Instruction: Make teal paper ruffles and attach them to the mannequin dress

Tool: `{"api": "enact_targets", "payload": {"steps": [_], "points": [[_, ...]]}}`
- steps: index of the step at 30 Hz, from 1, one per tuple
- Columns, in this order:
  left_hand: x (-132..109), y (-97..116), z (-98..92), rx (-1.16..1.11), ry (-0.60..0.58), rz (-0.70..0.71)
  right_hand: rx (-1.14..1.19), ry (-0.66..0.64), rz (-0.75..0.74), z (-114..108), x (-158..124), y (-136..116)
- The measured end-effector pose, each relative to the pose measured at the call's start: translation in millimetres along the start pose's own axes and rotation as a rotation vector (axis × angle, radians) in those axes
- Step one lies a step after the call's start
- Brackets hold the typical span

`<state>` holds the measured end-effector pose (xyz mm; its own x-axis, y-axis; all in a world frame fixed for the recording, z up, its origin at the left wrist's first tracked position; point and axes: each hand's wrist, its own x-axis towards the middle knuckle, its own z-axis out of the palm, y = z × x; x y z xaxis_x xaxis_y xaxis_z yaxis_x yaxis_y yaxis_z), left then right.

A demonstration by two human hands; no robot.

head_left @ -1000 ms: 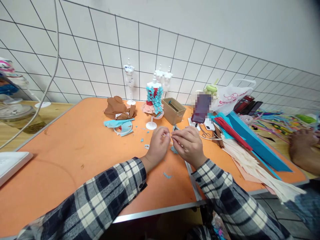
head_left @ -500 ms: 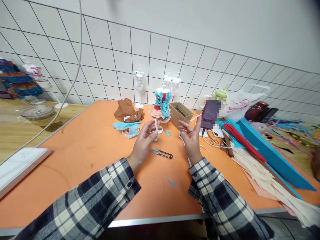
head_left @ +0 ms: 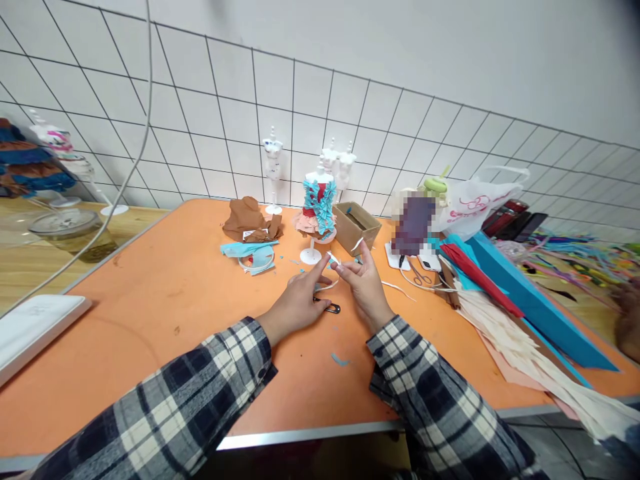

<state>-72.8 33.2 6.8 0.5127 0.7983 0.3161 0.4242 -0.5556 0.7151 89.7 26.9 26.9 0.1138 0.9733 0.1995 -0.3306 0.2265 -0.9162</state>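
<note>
Thin white paper strip [head_left: 334,259] curls up mid-table, pinched in the right hand [head_left: 364,287] fingertips; left hand [head_left: 299,301] is loosely open, holding nothing, fingers over black metal thread snips [head_left: 331,307] on the smooth orange table [head_left: 165,293], just before a ruffled blue mini mannequin [head_left: 318,207]

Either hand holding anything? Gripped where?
Right hand pinches a thin white strip near one end. Left hand lies over the snips; its grip cannot be told.
</note>
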Motion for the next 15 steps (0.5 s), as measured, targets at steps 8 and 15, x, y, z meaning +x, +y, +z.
{"api": "enact_targets", "payload": {"steps": [8,15], "points": [[3.1,-10.2,-10.0,0.303,-0.1,0.023,0.173,0.049,0.063,-8.1,4.4,-3.2],[7.2,-22.5,-26.7,0.31,-0.17,0.01,0.337,0.044,0.077,-17.6,9.5,-15.1]]}}
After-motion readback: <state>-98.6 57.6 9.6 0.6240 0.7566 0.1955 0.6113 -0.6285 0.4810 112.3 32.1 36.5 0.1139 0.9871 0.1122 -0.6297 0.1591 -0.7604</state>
